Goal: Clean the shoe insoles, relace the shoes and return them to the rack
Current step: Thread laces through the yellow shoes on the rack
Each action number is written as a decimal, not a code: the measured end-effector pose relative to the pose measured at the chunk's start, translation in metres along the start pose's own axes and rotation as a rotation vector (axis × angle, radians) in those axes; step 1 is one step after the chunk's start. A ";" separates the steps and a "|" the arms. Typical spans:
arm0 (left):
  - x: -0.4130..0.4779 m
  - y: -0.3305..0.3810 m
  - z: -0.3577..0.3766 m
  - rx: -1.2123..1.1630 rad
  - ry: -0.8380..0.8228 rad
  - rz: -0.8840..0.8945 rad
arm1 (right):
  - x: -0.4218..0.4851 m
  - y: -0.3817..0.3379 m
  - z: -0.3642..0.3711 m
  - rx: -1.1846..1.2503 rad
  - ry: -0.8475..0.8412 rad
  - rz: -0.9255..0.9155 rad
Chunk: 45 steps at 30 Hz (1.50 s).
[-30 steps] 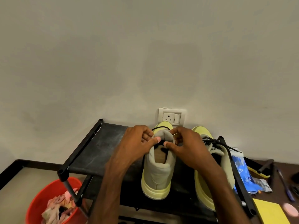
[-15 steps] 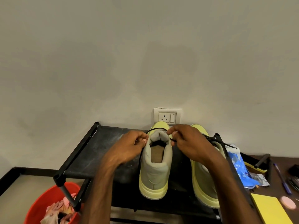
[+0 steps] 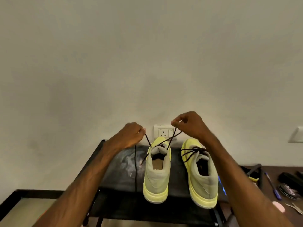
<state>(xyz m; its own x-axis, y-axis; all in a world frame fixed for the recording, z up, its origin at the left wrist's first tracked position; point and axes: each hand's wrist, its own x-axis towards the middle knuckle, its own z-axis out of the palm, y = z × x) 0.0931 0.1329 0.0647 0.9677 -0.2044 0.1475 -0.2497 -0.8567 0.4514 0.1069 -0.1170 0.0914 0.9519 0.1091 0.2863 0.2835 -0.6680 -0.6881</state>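
Two grey-and-yellow shoes stand heel toward me on the black rack (image 3: 121,174). The left shoe (image 3: 156,179) shows a brown insole inside. A dark lace (image 3: 171,138) rises from its top in two crossed strands. My left hand (image 3: 129,136) pinches one strand above and left of the shoe, and a loose end hangs down from it over the rack. My right hand (image 3: 190,124) pinches the other strand, raised higher, above the gap between the shoes. The right shoe (image 3: 201,176) has its dark lace lying loosely knotted across its tongue.
A white wall socket (image 3: 163,132) sits just behind the shoes. On the brown surface at the right lie a blue pen (image 3: 273,185), dark objects (image 3: 290,181) and a pink piece (image 3: 278,206). A wall stands close behind the rack.
Both hands have lifted away from the left shoe's collar and spread apart, pulling the lace strands up taut. The view has shifted, and the red bucket has left the frame.
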 end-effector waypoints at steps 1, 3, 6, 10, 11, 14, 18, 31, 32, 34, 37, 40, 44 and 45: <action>0.001 0.006 -0.009 0.023 0.049 0.056 | 0.006 -0.006 -0.009 0.042 0.007 0.000; -0.001 0.020 -0.028 -0.002 0.133 0.169 | 0.015 -0.025 -0.027 0.145 0.027 -0.008; -0.003 0.041 -0.047 -0.074 0.241 0.426 | 0.024 -0.058 -0.047 0.212 0.067 -0.058; -0.012 0.076 -0.049 0.289 0.239 0.900 | 0.032 -0.110 -0.059 0.232 0.057 -0.140; -0.010 0.084 -0.046 0.425 0.249 0.994 | 0.034 -0.122 -0.059 0.232 0.049 -0.163; 0.004 0.091 -0.039 0.742 0.261 1.059 | 0.034 -0.154 -0.055 0.222 0.028 -0.231; 0.014 0.084 -0.053 0.926 0.210 0.718 | 0.024 -0.172 -0.052 0.207 0.036 -0.311; 0.028 0.079 -0.100 0.137 0.266 0.316 | -0.017 -0.081 -0.017 0.304 -0.057 -0.077; 0.029 0.079 -0.100 0.068 0.233 0.303 | -0.018 -0.082 -0.013 0.323 -0.014 -0.079; 0.028 0.077 -0.101 -0.079 0.154 0.281 | -0.018 -0.082 -0.012 0.319 0.037 -0.072; 0.020 0.074 -0.101 -0.308 0.047 0.212 | -0.022 -0.084 -0.017 0.331 -0.050 -0.021; 0.014 0.068 -0.099 -0.436 -0.009 0.093 | -0.024 -0.089 -0.023 0.583 -0.107 0.134; 0.013 0.064 -0.098 -0.535 -0.017 0.039 | -0.025 -0.087 -0.026 0.486 -0.142 0.055; 0.014 0.065 -0.098 -0.548 -0.015 0.044 | -0.027 -0.087 -0.023 0.400 -0.146 0.010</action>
<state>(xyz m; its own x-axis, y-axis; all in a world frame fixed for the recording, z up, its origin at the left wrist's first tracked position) 0.0866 0.1208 0.1822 0.9553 -0.2446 0.1662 -0.2677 -0.4761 0.8377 0.0543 -0.0792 0.1591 0.9530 0.2269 0.2006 0.2697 -0.3347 -0.9029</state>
